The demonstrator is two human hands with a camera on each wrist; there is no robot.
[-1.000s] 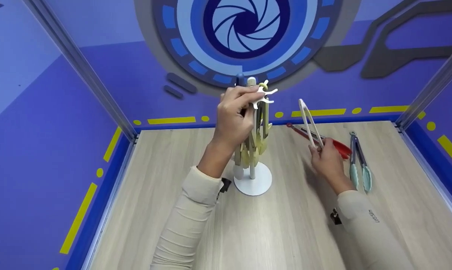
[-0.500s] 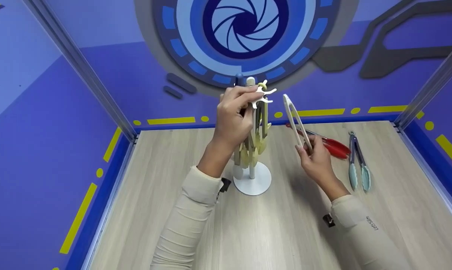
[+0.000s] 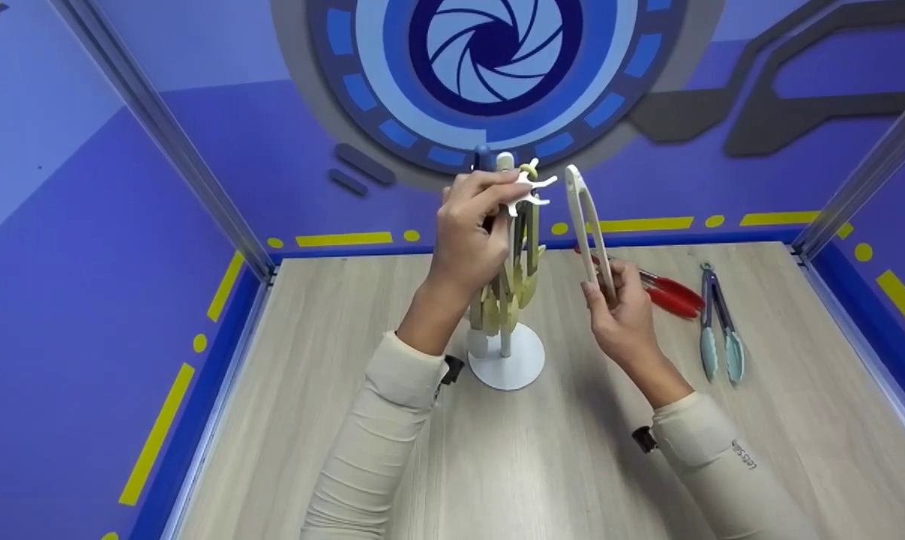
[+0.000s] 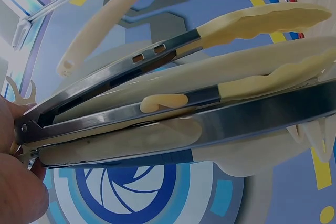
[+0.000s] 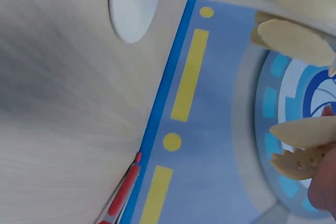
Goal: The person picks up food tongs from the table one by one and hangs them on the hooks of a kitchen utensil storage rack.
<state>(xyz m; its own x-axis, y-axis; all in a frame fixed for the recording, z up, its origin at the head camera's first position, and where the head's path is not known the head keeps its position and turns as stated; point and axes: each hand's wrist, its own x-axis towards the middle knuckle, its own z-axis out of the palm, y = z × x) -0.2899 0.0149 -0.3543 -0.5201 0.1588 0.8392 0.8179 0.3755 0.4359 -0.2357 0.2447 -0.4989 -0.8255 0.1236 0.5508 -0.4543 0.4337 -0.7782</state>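
Note:
At the top of a white utensil stand [image 3: 506, 375], my left hand [image 3: 467, 229] grips the hooked head [image 3: 531, 193]. Steel tongs with pale yellow tips [image 4: 262, 24] hang from it, with other utensils crowded behind. Their top end lies right by my left fingers in the left wrist view. To the right of the stand, my right hand [image 3: 626, 315] holds cream tongs [image 3: 580, 225] off the table, hinge end up and arms slightly spread. The tongs' tips [image 5: 302, 132] stick out below that hand in the right wrist view.
Red-tipped tongs [image 3: 673, 298] lie near the back edge, partly behind my right hand. Teal-tipped tongs [image 3: 709, 352] rest on the wooden table [image 3: 347, 420] further right. Blue printed panels [image 3: 220, 180] enclose the back and sides.
My right hand has carried the cream tongs left toward the stand and raised them slightly, turning them more upright. The left hand keeps its hold on the stand's top.

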